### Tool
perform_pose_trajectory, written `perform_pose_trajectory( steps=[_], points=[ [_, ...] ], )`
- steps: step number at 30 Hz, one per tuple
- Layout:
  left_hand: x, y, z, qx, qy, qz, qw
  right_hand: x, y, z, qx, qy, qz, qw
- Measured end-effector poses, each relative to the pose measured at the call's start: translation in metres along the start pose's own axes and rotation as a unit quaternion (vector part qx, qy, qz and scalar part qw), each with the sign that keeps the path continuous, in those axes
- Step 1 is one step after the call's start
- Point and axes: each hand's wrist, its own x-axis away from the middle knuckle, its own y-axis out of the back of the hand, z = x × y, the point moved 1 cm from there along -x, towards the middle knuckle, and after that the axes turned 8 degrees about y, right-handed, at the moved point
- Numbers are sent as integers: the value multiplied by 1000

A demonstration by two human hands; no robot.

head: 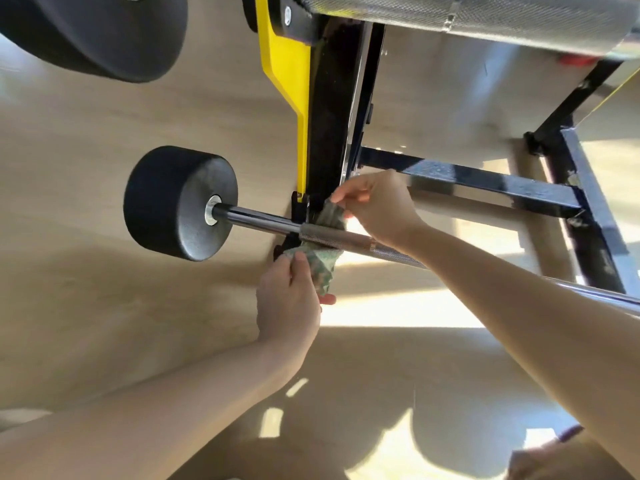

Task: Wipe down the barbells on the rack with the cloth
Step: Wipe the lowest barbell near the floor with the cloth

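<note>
As left hand (288, 299) & right hand (377, 209) pinch cloth (330, 218) ends round barbell (256, 218) mid-frame, cloth may snag on rack (332, 98).

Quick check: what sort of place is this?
Probably a gym's weight area: a barbell with a black end weight rests on a black-and-yellow rack, with a larger black weight above.

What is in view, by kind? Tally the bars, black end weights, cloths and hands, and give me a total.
Bars: 2 (lower bar, upper bar)
Black end weights: 2 (small end weight, large end weight)
Cloths: 1 (cloth)
Hands: 2 (left hand, right hand)
Total: 7
</note>
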Motion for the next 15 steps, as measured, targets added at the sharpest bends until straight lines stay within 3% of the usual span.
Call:
perform_pose_trajectory(
  steps=[4,8,10,12,15],
  points=[
    [-4,-5,4,-18,48,29,998,-4,-1,14,-23,48,-69,996],
    [-7,-2,-4,24,0,-58,998,4,-22,15,52,80,66,993],
    [-8,2,-4,31,-16,-85,996,4,-27,12,91,88,91,988],
    [-6,3,-1,10,-33,-66,997,1,-21,13,68,83,67,992],
    [-3,-1,2,-50,-6,31,998,0,-5,19,-3,80,-11,997]
  ],
)
